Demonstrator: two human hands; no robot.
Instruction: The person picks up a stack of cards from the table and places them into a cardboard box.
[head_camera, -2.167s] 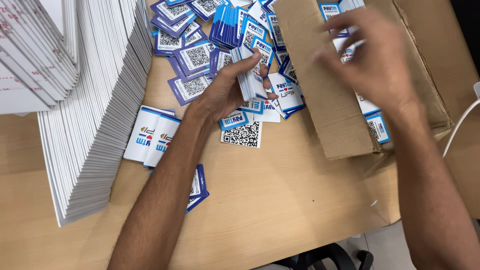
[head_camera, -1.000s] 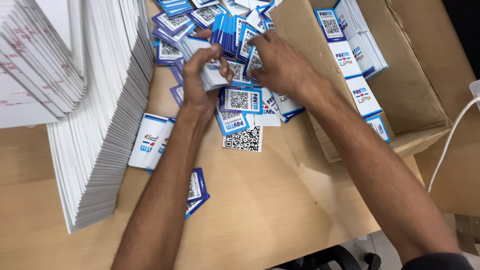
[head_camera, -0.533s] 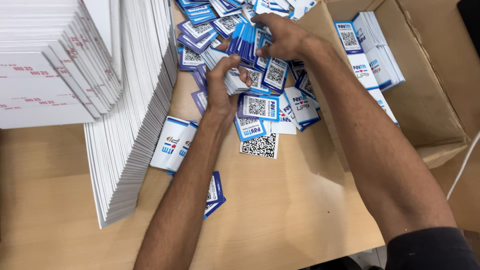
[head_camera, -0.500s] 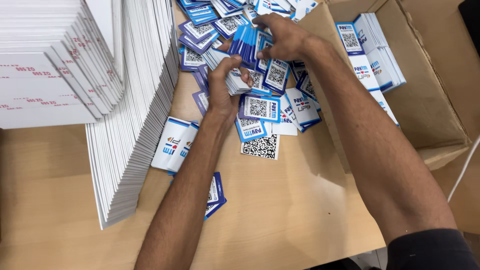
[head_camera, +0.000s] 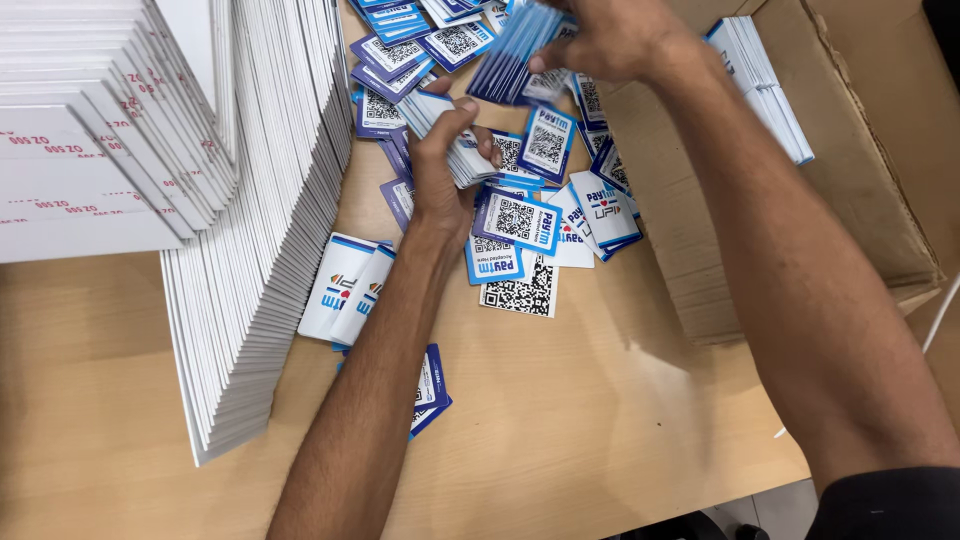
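My left hand (head_camera: 443, 160) grips a thick stack of small blue-and-white code cards (head_camera: 455, 135), held edge-up over the wooden table (head_camera: 560, 420). My right hand (head_camera: 610, 38) is at the top of the view, fingers closed on a fanned bunch of blue-edged cards (head_camera: 510, 58). Between and below the hands lies a loose heap of the same cards (head_camera: 545, 215), some face up showing square black-and-white codes.
A long leaning row of white boards (head_camera: 255, 250) fills the left side, with more stacked boards (head_camera: 90, 130) behind. An open cardboard box (head_camera: 850, 190) on the right holds a card bundle (head_camera: 765, 85). Two white cards (head_camera: 345, 290) lie beside my left forearm.
My right hand came out of the box to the heap and lifted a bunch of cards. My left hand picked up a stack from the pile. The view shifted closer.
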